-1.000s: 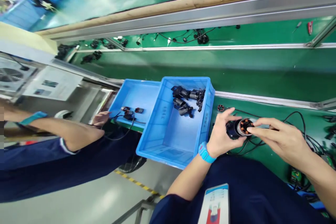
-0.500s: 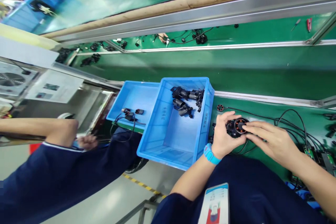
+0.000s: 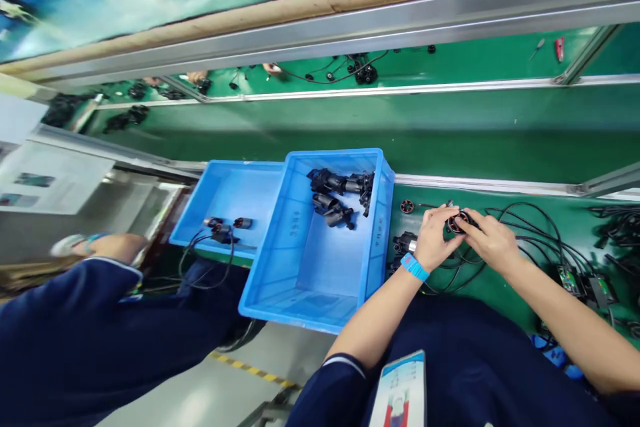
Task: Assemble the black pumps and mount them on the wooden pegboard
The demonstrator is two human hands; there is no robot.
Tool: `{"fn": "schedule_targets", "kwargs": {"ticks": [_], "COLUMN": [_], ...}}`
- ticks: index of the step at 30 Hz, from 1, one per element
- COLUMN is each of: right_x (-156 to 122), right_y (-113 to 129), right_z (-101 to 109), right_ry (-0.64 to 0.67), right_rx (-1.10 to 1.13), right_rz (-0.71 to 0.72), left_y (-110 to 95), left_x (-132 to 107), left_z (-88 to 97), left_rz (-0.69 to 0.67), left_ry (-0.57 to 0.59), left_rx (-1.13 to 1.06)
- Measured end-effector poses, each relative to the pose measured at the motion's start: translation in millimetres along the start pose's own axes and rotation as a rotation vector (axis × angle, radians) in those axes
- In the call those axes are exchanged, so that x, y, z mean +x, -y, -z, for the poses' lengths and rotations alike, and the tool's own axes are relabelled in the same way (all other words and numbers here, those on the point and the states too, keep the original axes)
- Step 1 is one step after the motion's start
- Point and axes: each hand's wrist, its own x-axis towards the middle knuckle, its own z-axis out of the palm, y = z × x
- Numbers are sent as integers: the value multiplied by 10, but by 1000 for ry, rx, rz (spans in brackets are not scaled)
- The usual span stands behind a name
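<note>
My left hand (image 3: 434, 237), with a blue wristband, and my right hand (image 3: 487, 239) are closed together around a small black motor (image 3: 458, 221) with orange copper windings, held just above the green bench mat (image 3: 480, 287). The motor is mostly hidden by my fingers. Black cables (image 3: 530, 230) trail from it to the right. A loose round motor part (image 3: 407, 206) lies on the mat left of my hands, and another black part (image 3: 403, 241) sits by my left wrist.
A blue bin (image 3: 300, 273) holding several black motor parts (image 3: 335, 197) overhangs the bench left of my hands. A second blue bin (image 3: 225, 193) with wired parts lies beside it. A co-worker's dark blue sleeve (image 3: 75, 327) fills the lower left. The green conveyor (image 3: 350, 120) runs behind.
My hands have moved farther from me, onto the mat, closing tighter over the motor so less of it shows. The co-worker's arm has drawn back to the left. The view shifted left.
</note>
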Motion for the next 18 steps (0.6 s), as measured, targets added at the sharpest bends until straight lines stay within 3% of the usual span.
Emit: {"fn": "schedule_targets", "kwargs": {"ticks": [3, 5, 12, 14, 18], "right_x": [-204, -289, -326, -305, -79], "right_y": [-86, -115, -70, -39, -43], "right_z": [-422, -567, -534, -530, -467], "right_ry": [233, 329, 366, 314, 22], "right_rx": [0, 15, 130, 215, 578], "right_rz": [-73, -135, -255, -341, -676], "left_y": [353, 479, 563, 554, 457], "left_x": [-40, -41, -35, -37, 69], "left_z": [-267, -371, -352, -306, -213], "left_rz": [125, 140, 58, 44, 54], "left_ry": [245, 351, 395, 380, 227], "left_rx": [75, 91, 69, 62, 75]}}
